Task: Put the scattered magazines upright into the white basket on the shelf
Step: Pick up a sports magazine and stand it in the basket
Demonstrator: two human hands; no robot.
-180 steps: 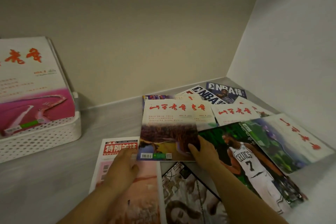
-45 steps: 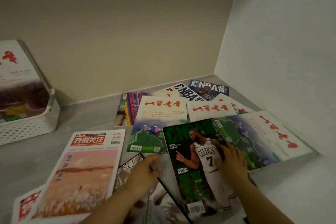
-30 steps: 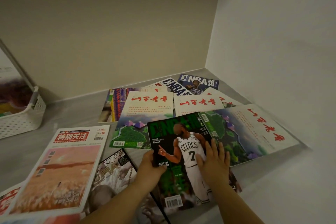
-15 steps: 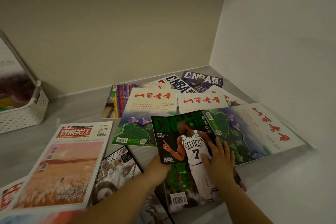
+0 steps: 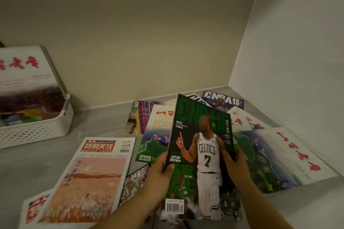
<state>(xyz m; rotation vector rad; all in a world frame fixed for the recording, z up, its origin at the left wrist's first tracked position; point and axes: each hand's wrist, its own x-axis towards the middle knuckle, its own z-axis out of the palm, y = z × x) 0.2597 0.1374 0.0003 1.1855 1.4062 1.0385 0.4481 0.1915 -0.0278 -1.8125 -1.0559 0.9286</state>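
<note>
A green NBA magazine [image 5: 202,147] with a Celtics number 7 player on its cover is tilted up off the shelf. My left hand [image 5: 160,174] grips its left edge, thumb on the cover. My right hand [image 5: 235,166] grips its right edge. The white perforated basket [image 5: 37,130] stands at the far left with magazines [image 5: 24,80] leaning upright in it. Several other magazines lie flat and overlapping on the grey shelf [image 5: 46,160].
A red-titled magazine with a pink cover [image 5: 93,178] lies front left. White magazines with red script lie at the right [image 5: 286,156] and in the middle [image 5: 160,122]. A blue NBA issue [image 5: 223,101] sits in the back corner. Walls close the back and right.
Both hands took hold of the green NBA magazine by its side edges and raised its top off the pile. The view swung left, showing more of the basket.
</note>
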